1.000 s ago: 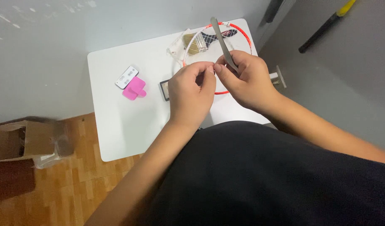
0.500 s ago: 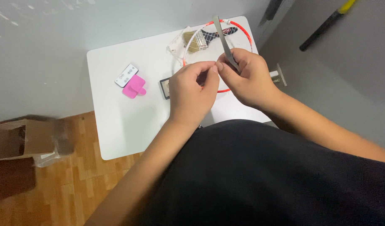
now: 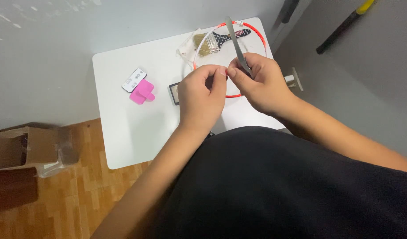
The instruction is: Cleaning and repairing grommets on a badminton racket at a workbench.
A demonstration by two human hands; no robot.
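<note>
Fingers of both hands meet above the white table (image 3: 137, 132), over the near part of a racket head with a red and white frame (image 3: 262, 42). The left hand (image 3: 201, 95) is curled, its thumb and first finger pinched narrow, and their tips touch the tips of the right hand; what is pinched between them is too small to tell. The right hand (image 3: 263, 82) is closed around a thin grey metal tool (image 3: 235, 42), which stands up from between its fingers and points away from the person, across the strings. The red frame passes just under the fingertips of both hands and shows again below the right thumb. Beyond the fingers, inside the frame, lies a clear plastic bag (image 3: 199, 44) with something yellowish in it. To the left of the left fingers, touching the hand's edge in the view, a small dark rectangular object (image 3: 173, 93) lies on the table. Further left, well apart from the fingers, a pink object (image 3: 142, 92) lies just beside a small white remote control (image 3: 133, 80). On the wooden floor, far left of the hands, stands a cardboard box (image 3: 22, 148).
</note>
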